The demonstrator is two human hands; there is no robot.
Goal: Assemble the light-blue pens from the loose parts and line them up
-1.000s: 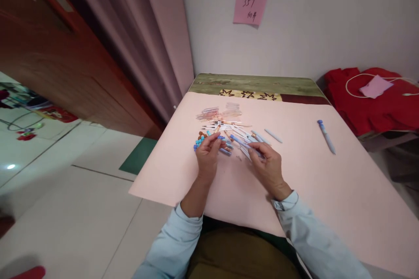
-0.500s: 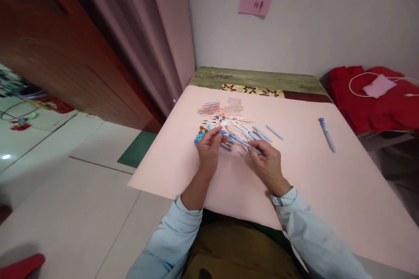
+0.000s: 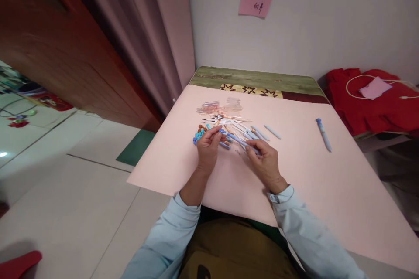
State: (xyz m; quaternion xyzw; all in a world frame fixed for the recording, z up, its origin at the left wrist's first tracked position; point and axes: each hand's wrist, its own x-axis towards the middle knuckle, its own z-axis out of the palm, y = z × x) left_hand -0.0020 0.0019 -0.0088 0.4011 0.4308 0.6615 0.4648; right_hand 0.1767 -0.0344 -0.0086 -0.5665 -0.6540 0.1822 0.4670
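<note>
My left hand (image 3: pixel 208 148) pinches a small blue piece (image 3: pixel 223 131) between thumb and fingertips. In my right hand (image 3: pixel 264 159) is a blue pen barrel (image 3: pixel 236 139), its far end pointing left at the blue piece. The two ends are very close; I cannot tell whether they touch. Beside the left hand lies a heap of small blue, turquoise and brown toppers (image 3: pixel 199 134), partly hidden by the fingers. Beyond both hands spread white refills (image 3: pixel 240 127) and several pale pen barrels (image 3: pixel 260 133).
Clear plastic pieces (image 3: pixel 234 103) lie at the back of the pink-covered table (image 3: pixel 304 196). A single pale blue barrel (image 3: pixel 273 131) rests apart, and an assembled blue pen (image 3: pixel 324 135) lies far right. Red cloth (image 3: pixel 347 104) with a white cable is beyond the right edge.
The blue barrel in my right hand and the blue piece in my left appear slightly closer together. Both hands keep their grips; the view has shifted a little.
</note>
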